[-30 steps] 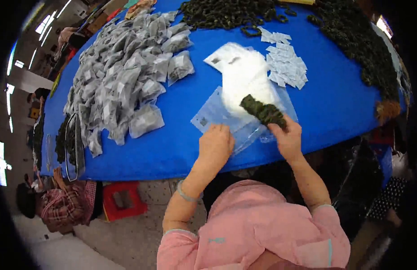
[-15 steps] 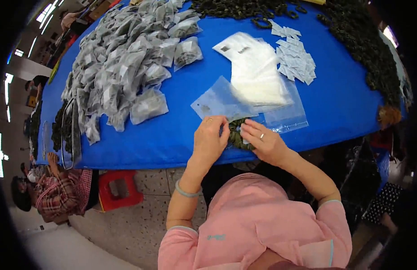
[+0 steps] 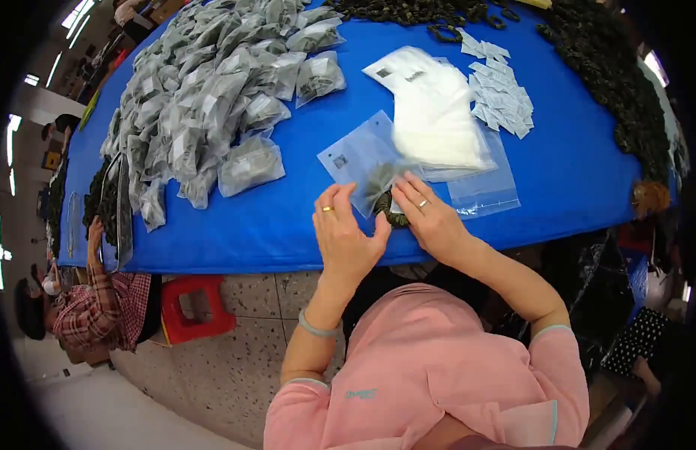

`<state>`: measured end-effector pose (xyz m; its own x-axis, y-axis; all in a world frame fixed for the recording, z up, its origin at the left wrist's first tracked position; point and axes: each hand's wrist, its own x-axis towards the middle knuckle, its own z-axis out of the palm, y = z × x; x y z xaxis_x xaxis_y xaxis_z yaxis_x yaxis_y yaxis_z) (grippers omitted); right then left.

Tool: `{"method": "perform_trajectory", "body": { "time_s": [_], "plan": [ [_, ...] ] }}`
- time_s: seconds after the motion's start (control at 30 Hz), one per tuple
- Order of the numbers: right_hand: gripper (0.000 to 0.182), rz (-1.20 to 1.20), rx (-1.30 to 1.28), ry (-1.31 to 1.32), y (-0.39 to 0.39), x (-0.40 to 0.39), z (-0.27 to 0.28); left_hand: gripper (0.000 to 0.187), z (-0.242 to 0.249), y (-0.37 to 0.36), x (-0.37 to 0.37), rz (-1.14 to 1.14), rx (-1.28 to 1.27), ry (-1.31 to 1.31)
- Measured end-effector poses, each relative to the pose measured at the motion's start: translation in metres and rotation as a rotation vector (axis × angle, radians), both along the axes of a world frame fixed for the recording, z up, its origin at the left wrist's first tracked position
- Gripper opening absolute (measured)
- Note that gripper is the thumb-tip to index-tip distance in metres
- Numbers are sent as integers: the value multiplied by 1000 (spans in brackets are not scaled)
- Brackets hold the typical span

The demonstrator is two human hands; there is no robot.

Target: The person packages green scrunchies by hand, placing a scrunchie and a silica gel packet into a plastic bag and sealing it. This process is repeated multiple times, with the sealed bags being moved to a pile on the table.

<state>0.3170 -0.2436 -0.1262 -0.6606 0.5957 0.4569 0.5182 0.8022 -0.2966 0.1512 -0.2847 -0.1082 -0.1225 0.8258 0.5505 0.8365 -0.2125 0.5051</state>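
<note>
A frosted clear plastic bag [image 3: 349, 159] lies tilted on the blue table, its printed corner to the upper left. Part of a dark green scrunchie [image 3: 396, 218], a ruffled ring, lies inside the bag mouth, and part sticks out. My right hand [image 3: 435, 223] grips it from the right, fingers stretched over its top; a pale bit shows beneath them. At the bag's lower left edge, my left hand [image 3: 346, 236] is open, thumb and fingers apart, thumb tip near the scrunchie. Just beyond is a stack of flat white bags [image 3: 434, 112].
Filled grey-green bags [image 3: 205, 97] are heaped on the left. Small white packets [image 3: 502, 97] lie right of the stack. Dark green scrunchies are piled along the back [image 3: 408, 11] and the right edge [image 3: 614, 90]. A red stool [image 3: 224, 322] and a person in a checked shirt [image 3: 100, 311] are at left.
The scrunchie has moved further up into the bag. My left hand has opened out from a pinch at the bag's edge. My right hand has shifted slightly upward along with the scrunchie.
</note>
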Motion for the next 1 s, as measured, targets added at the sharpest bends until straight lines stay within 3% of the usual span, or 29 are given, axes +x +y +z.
{"method": "perform_trajectory", "body": {
  "time_s": [0.1, 0.43, 0.63, 0.7, 0.77, 0.8, 0.93, 0.97, 1.0],
  "plan": [
    [44, -21, -5, -41, 2, -3, -3, 11, -12, -20, -10, 155, -294, 29],
    [50, -56, 31, -64, 38, -79, -10, 14, -28, -20, -14, 36, -224, -46],
    [42, 34, 8, 50, 3, -67, 20, 14, -20, -28, -40, 139, -178, -30],
    [40, 58, 15, 108, -3, -49, 27, 13, -15, -33, -44, 160, -245, -131],
    [42, -195, -56, 207, -5, -38, 31, 13, -12, -40, -45, 180, -315, -228],
    [42, -194, -59, 207, -4, -34, 29, 13, -12, -43, -44, 181, -317, -227],
    [30, -497, -601, 124, 9, -25, 20, 10, -13, -56, -36, 129, -396, -735],
    [30, -496, -611, 121, 4, -24, 20, 10, -13, -60, -33, 136, -405, -735],
    [27, -395, -504, 147, -4, -23, 23, 10, -11, -63, -31, 124, -467, -900]
  ]
}}
